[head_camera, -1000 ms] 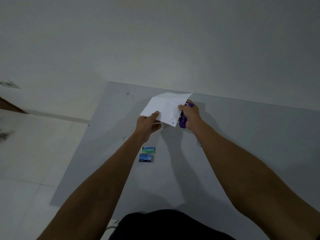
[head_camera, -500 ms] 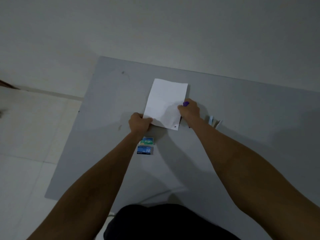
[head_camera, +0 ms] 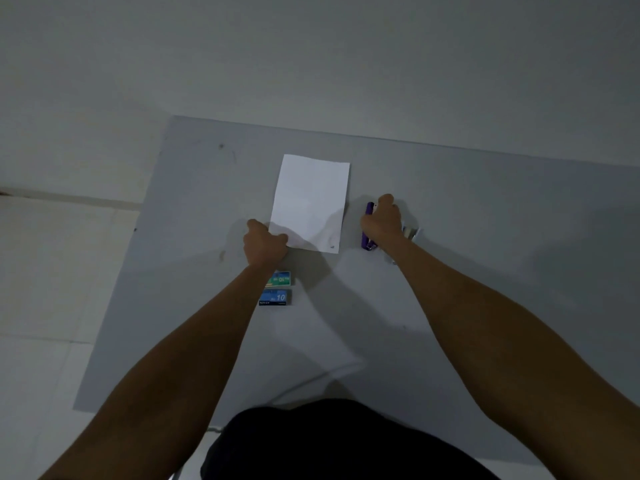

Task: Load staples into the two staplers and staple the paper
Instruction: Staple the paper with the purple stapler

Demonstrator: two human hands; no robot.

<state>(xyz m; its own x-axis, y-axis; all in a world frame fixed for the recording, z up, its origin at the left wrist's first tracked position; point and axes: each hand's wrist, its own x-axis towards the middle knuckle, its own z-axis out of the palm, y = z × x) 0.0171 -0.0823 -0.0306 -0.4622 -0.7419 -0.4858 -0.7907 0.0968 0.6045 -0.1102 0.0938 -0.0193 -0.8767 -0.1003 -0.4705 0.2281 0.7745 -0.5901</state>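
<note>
A white sheet of paper (head_camera: 311, 202) lies flat on the grey table (head_camera: 485, 237), with a small staple mark near its near right corner. My left hand (head_camera: 265, 244) pinches the paper's near left corner. To the right of the sheet, my right hand (head_camera: 382, 221) grips a purple stapler (head_camera: 367, 230) that stands on the table. A second, pale stapler (head_camera: 410, 233) lies just right of that hand, mostly hidden by it. Two small staple boxes, one green (head_camera: 282, 278) and one blue (head_camera: 275, 297), sit near my left wrist.
The table's left edge (head_camera: 121, 271) drops to a pale tiled floor (head_camera: 41, 271). A plain wall runs behind the far edge. Dark clothing (head_camera: 329, 445) fills the bottom middle of the view.
The paper, held up a second ago, now lies flat on the table. My right hand has moved the purple stapler off the sheet to its right.
</note>
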